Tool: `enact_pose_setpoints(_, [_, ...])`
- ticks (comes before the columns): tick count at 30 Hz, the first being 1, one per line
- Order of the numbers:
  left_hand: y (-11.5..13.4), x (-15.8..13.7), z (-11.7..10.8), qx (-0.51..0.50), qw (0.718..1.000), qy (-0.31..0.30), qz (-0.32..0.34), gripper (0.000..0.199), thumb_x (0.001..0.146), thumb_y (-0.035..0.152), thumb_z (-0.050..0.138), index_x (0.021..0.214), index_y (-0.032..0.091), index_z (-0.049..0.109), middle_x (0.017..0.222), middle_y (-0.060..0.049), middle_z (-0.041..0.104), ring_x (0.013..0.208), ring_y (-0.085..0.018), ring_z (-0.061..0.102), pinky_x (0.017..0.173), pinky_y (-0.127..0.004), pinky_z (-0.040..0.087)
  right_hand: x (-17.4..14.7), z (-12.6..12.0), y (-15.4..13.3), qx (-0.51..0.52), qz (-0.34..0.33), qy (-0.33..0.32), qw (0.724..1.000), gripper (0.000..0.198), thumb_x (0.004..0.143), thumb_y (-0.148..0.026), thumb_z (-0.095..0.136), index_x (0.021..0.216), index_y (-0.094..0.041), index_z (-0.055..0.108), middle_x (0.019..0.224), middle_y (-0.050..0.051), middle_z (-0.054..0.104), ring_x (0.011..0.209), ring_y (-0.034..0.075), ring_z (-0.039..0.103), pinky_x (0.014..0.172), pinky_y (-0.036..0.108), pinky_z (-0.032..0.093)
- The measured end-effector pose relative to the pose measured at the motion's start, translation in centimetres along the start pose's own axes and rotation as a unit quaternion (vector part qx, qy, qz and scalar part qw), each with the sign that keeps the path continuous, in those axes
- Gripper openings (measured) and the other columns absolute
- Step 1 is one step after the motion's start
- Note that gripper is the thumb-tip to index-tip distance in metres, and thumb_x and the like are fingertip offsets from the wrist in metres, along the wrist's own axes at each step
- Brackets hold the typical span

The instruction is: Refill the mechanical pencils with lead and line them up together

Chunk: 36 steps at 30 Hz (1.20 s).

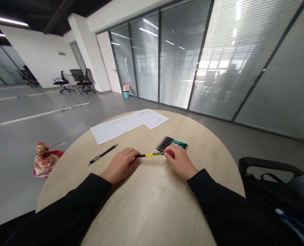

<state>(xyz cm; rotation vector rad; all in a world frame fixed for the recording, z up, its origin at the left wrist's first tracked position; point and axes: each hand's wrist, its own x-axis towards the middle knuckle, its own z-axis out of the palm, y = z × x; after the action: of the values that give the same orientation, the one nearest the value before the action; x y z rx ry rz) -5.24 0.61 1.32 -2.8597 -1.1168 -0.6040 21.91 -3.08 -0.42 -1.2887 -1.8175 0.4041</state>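
A black and yellow pen [150, 154] spans the gap between my two hands, just above the round table [147, 205]. My left hand [123, 162] has its fingers closed on the pen's black end. At the other end, my right hand [179, 160] pinches the slim tip between thumb and fingers. Behind the right hand lies a row of several black and green pens [176, 140], side by side and partly covered by it. One black pen [102, 154] with a clear section lies alone to the left of my left hand.
Two printed paper sheets, a left one [116, 128] and a right one [150, 118], lie at the table's far side. A patterned cloth bundle [45, 159] is on the floor at left. A black chair [270, 167] stands close at right.
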Motion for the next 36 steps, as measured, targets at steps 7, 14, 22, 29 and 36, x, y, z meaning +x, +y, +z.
enact_pose_setpoints(7, [-0.13, -0.1, 0.15, 0.001, 1.0, 0.001, 0.005, 0.019, 0.099, 0.026, 0.045, 0.099, 0.018, 0.063, 0.091, -0.009, 0.066, 0.083, -0.022, 0.06, 0.074, -0.035, 0.049, 0.07, -0.1, 0.02, -0.002, 0.002, 0.004, 1.0, 0.009, 0.088, -0.016, 0.057, 0.084, -0.018, 0.064, 0.078, 0.002, 0.062, 0.072, 0.016, 0.055, 0.068, 0.028, 0.04])
enact_pose_setpoints(14, [-0.04, -0.09, 0.01, -0.001, 1.0, 0.005, 0.008, 0.021, 0.099, 0.028, 0.045, 0.099, 0.018, 0.063, 0.09, -0.009, 0.066, 0.083, -0.022, 0.06, 0.073, -0.034, 0.048, 0.01, -0.19, -0.17, -0.002, 0.011, -0.002, 1.0, 0.01, 0.089, -0.017, 0.055, 0.083, -0.018, 0.062, 0.076, 0.001, 0.061, 0.071, 0.016, 0.054, 0.066, 0.028, 0.039])
enact_pose_setpoints(22, [-0.04, -0.07, 0.04, -0.007, 1.0, 0.004, 0.011, 0.02, 0.099, 0.027, 0.045, 0.099, 0.019, 0.064, 0.09, -0.008, 0.066, 0.083, -0.022, 0.06, 0.073, -0.034, 0.048, 0.03, -0.2, -0.1, -0.005, 0.013, -0.006, 1.0, 0.011, 0.09, -0.017, 0.055, 0.081, -0.019, 0.062, 0.076, 0.001, 0.061, 0.071, 0.016, 0.054, 0.066, 0.027, 0.038])
enact_pose_setpoints(29, [-0.08, -0.16, 0.12, -0.011, 1.0, 0.012, 0.013, 0.02, 0.098, 0.027, 0.046, 0.099, 0.019, 0.064, 0.089, -0.008, 0.066, 0.081, -0.021, 0.059, 0.071, -0.034, 0.047, 0.02, -0.27, -0.18, -0.014, 0.011, -0.01, 1.0, 0.013, 0.09, -0.017, 0.054, 0.08, -0.019, 0.061, 0.077, 0.001, 0.062, 0.071, 0.016, 0.054, 0.067, 0.027, 0.037])
enact_pose_setpoints(36, [0.04, -0.04, -0.04, -0.007, 1.0, -0.002, 0.012, 0.018, 0.098, 0.026, 0.047, 0.099, 0.019, 0.063, 0.091, -0.008, 0.066, 0.081, -0.021, 0.06, 0.071, -0.033, 0.047, 0.04, -0.33, -0.28, -0.02, 0.004, -0.015, 1.0, 0.017, 0.092, -0.018, 0.052, 0.078, -0.018, 0.06, 0.077, 0.002, 0.063, 0.072, 0.016, 0.055, 0.068, 0.027, 0.037])
